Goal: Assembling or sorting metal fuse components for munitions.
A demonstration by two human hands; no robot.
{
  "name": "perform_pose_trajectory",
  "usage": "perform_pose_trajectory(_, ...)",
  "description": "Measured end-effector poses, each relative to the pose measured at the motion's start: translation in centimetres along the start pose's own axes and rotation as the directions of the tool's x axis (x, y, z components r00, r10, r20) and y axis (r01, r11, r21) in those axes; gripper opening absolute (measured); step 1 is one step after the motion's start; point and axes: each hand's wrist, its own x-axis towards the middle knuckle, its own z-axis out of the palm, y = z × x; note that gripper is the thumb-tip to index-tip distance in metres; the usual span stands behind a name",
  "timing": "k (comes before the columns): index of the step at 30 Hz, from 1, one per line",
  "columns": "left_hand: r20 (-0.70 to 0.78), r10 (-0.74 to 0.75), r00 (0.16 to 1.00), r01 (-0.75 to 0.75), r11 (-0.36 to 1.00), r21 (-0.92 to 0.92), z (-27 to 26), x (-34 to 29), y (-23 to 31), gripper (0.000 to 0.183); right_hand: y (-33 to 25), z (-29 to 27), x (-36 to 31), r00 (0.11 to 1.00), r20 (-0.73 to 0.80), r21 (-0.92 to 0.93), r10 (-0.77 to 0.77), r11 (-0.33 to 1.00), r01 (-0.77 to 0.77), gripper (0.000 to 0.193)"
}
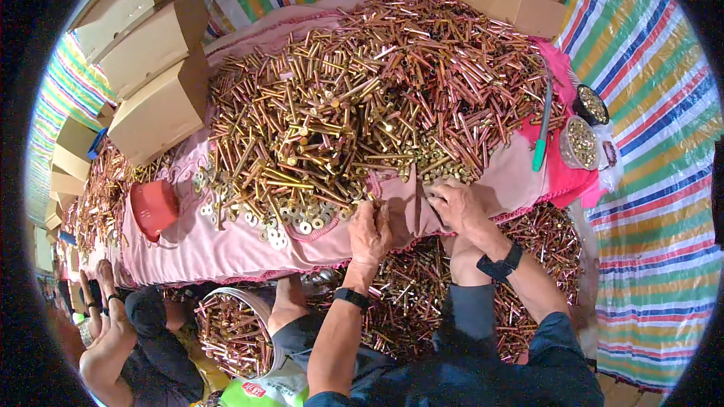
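My left hand is at the front edge of a big heap of brass-coloured bolts, its fingers drawn together. Whatever lies between those fingertips is too small to make out. To its right, my right hand rests low over the pink cloth, fingers curled in beside a patch of small nuts; its grip is also hidden. Flat round washers lie scattered left of my left hand. Reddish metal tubes or rods make up the heap's far right side.
A red plastic scoop or bowl stands at left, below stacked cardboard boxes. At right lie a green-handled tool and a tub of small parts. A filled bucket stands below; another person's hand is far left.
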Motion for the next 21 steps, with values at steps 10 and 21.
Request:
perform_pose_trajectory(10,0.007,0.098,0.995,-0.098,0.995,0.024,-0.2,0.0,0.0,0.015,-3.7,-0.8,2.1,0.993,0.024,0.309,0.115,0.944,-0.117,0.022)
perform_pose_trajectory(21,0.045,0.057,0.997,-0.058,0.998,0.005,-0.2,-0.2,-0.6,0.015,-7.9,0.4,5.4,0.992,0.087,0.332,-0.090,0.942,0.057,0.021)
